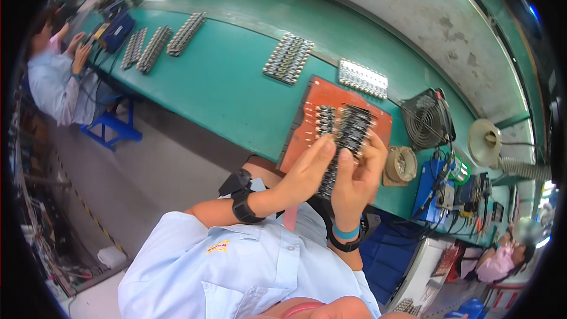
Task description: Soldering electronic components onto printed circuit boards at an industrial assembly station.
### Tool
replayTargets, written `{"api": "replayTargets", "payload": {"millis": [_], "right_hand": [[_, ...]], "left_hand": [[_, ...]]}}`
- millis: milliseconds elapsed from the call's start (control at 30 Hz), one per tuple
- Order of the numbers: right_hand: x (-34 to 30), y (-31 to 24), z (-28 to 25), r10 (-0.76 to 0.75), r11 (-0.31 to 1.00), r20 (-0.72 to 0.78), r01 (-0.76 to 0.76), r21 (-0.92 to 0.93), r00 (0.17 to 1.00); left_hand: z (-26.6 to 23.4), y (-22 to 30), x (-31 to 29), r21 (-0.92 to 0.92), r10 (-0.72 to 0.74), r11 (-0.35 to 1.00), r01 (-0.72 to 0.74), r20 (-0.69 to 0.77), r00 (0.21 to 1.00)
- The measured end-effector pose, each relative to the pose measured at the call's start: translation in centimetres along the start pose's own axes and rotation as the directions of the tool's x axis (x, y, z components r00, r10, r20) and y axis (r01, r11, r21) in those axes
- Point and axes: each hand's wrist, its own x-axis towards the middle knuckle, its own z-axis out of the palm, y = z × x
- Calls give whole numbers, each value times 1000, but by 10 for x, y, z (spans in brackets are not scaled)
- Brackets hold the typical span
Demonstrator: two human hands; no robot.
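A long dark panel of small electronic parts (355,128), with rows of light metal contacts, is tilted above a reddish-brown board (379,119). My right hand (358,180) grips the panel's right side, thumb on top and fingers curled round the edge. At its left edge, my left hand (308,168) is closed, thumb against the panel; the other fingers are partly hidden. The panel's lower end sticks out between my wrists. A shorter dark strip of similar parts (323,120) lies on the board, left of the panel.
On the green table (230,71) lie several component panels (288,58) and a white-topped one (362,78). To the right are a black fan (426,121), a round tan dish (401,164), a blue soldering unit (432,186) and a lamp-shaped hood (484,143). Co-workers sit far left and lower right.
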Motion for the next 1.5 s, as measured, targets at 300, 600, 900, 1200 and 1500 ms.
{"api": "replayTargets", "payload": {"millis": [300, 600, 900, 1200, 1500], "right_hand": [[-6, 1, 9, 47, 999, 70, -46, -16, 996], [1, -8, -11, 121, 986, 141, -135, 95, 983], [3, 114, -120, 372, 216, 315, -411, 886, 873], [21, 124, -72, 442, 477, 238, -451, 755, 865], [25, 88, -67, 502, 720, 131, -497, 483, 855]], "left_hand": [[1, -16, -2, -12, 179, 983, -186, -206, 962], [-113, 71, -15, 451, 296, 873, -185, -189, 936], [-441, 225, 15, 878, 810, 262, 400, -426, 404], [-534, 216, 55, 695, 759, -61, 716, -434, 486], [-532, 209, 53, 527, 793, -402, 749, -209, 573]]}}
